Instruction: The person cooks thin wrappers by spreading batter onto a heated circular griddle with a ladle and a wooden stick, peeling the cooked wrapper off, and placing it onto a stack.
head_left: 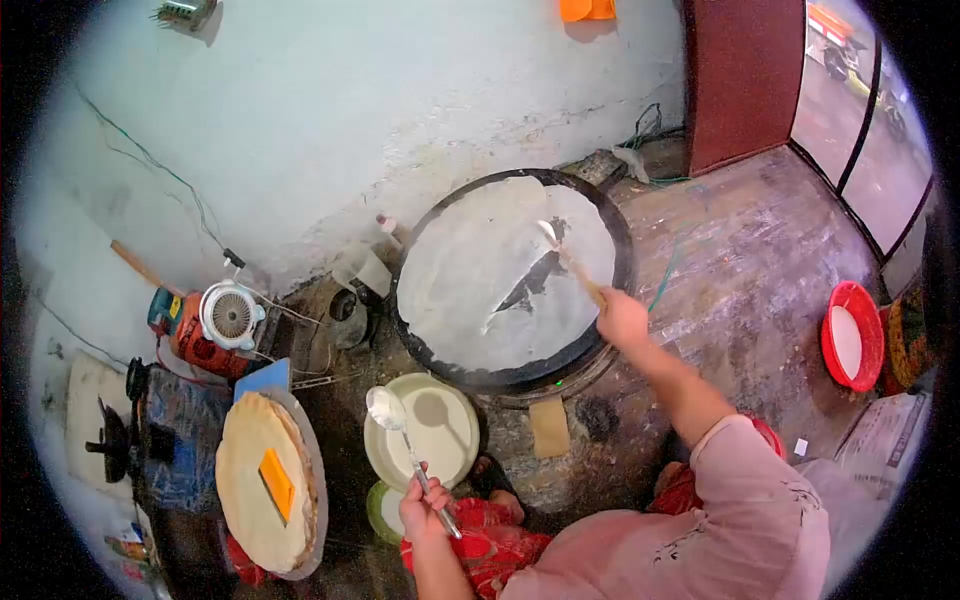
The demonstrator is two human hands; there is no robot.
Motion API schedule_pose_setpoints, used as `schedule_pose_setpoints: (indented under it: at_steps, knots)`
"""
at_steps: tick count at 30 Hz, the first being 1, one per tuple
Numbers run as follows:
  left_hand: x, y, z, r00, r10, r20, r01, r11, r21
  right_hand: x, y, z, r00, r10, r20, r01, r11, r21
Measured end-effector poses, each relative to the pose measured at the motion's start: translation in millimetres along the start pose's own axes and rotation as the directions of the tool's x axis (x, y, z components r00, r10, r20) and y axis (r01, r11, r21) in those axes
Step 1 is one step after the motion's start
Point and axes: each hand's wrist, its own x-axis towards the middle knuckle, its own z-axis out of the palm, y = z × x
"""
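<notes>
My left hand (pixel 425 507) is closed around the metal handle of a ladle (pixel 386 408). The ladle's bowl, coated with pale batter, hangs over the left side of a wide tub of batter (pixel 455 405). My right hand (pixel 622 318) grips a wooden-handled spreader (pixel 575 262), whose whitish end rests on or just above the round griddle (pixel 625 235). A thin pale sheet of batter (pixel 470 270) covers most of the griddle. Near the middle it has a ragged gap where the dark surface shows.
Left of the tub lies a stack of thin round flatbreads (pixel 245 470) with an orange-and-yellow scraper (pixel 277 485) on top. A small white fan (pixel 234 315) stands behind. A smaller green bowl (pixel 385 512) sits below the tub. At far right is a red basin (pixel 833 335).
</notes>
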Motion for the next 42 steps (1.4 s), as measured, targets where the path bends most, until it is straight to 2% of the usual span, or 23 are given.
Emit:
schedule_pose_setpoints:
  at_steps: [1,3,5,7,9,10,12,13,16,18,19,21,23,25,26,27,29,33,35,37,39,41,42]
  knots:
    - [1,0,-2,1.000,-0.002,0.004,0.002,1.000,0.000,-12,-6,4,1.000,0.013,-0.026,-0.012,0.999,0.041]
    - [0,-1,5,0.999,0.026,-0.021,-0.026,1.000,0.000,-18,-6,9,0.998,-0.062,0.026,0.063,0.997,-0.039]
    - [-3,-4,8,0.998,0.057,-0.041,-0.055,0.997,0.047,-16,10,17,0.973,-0.226,0.034,0.227,0.936,-0.269]
    - [-4,-3,10,0.999,0.008,-0.037,-0.007,1.000,0.007,2,12,-1,0.993,-0.120,0.000,0.112,0.930,-0.350]
    - [-4,-4,11,0.999,0.024,-0.040,-0.022,0.998,0.052,3,10,-23,0.999,-0.028,-0.022,0.023,0.980,-0.196]
    - [-1,-3,7,0.999,0.021,-0.036,-0.019,0.998,0.051,-1,11,-26,0.999,-0.025,-0.030,0.019,0.980,-0.198]
    - [2,-1,2,0.999,-0.017,-0.035,0.016,1.000,-0.010,-12,14,-26,0.972,0.197,0.126,-0.200,0.980,0.013]
    - [4,0,0,0.999,-0.019,-0.032,0.019,1.000,-0.009,-11,22,-20,0.972,0.199,0.123,-0.201,0.979,0.011]
    - [0,-3,3,0.999,0.020,-0.039,-0.021,1.000,-0.020,7,52,-14,0.995,0.058,0.081,-0.080,0.950,0.301]
    - [-1,-3,1,0.999,0.009,-0.033,-0.009,1.000,-0.015,45,75,-14,0.967,0.207,0.146,-0.239,0.935,0.261]
    - [1,-2,1,1.000,0.000,-0.017,0.000,1.000,-0.018,55,85,-11,0.967,0.210,0.145,-0.243,0.933,0.265]
    - [4,1,-2,1.000,-0.005,-0.008,0.005,1.000,0.012,68,94,-10,0.992,0.031,0.119,-0.057,0.975,0.214]
    - [6,0,-6,1.000,-0.018,0.011,0.018,0.998,-0.054,58,101,-21,0.993,0.009,0.116,-0.031,0.982,0.187]
    - [2,-3,-1,1.000,-0.004,-0.003,0.004,0.999,-0.045,45,97,-52,0.928,0.064,0.367,-0.146,0.969,0.199]
    - [1,-3,2,1.000,0.010,-0.012,-0.010,1.000,-0.028,43,106,-57,0.910,0.037,0.413,-0.181,0.932,0.315]
    - [3,-2,-1,1.000,0.009,-0.014,-0.009,1.000,-0.029,43,109,-54,0.909,0.038,0.414,-0.182,0.932,0.314]
    - [5,-1,-8,1.000,0.012,0.007,-0.013,0.999,0.035,36,111,-52,0.928,0.252,0.275,-0.332,0.894,0.301]
    - [3,-1,-6,0.996,-0.034,0.082,0.037,0.999,-0.028,14,58,-30,0.961,0.143,0.238,-0.197,0.955,0.221]
    - [2,-2,-3,0.999,-0.019,0.040,0.021,0.999,-0.033,1,33,-44,0.932,0.103,0.348,-0.138,0.987,0.077]
    - [1,-1,-3,0.997,-0.023,0.069,0.023,1.000,0.010,-2,43,-47,0.952,0.015,0.305,-0.053,0.992,0.115]
    - [-3,-3,0,1.000,-0.006,0.014,0.006,1.000,0.005,-1,53,-42,0.924,0.290,0.250,-0.337,0.926,0.171]
    - [-2,-2,-2,1.000,-0.024,0.016,0.024,1.000,-0.005,-9,53,-27,0.917,0.298,0.267,-0.352,0.917,0.185]
    - [-4,-2,1,1.000,-0.021,0.022,0.021,1.000,0.001,-15,45,-14,0.952,0.196,0.233,-0.244,0.949,0.198]
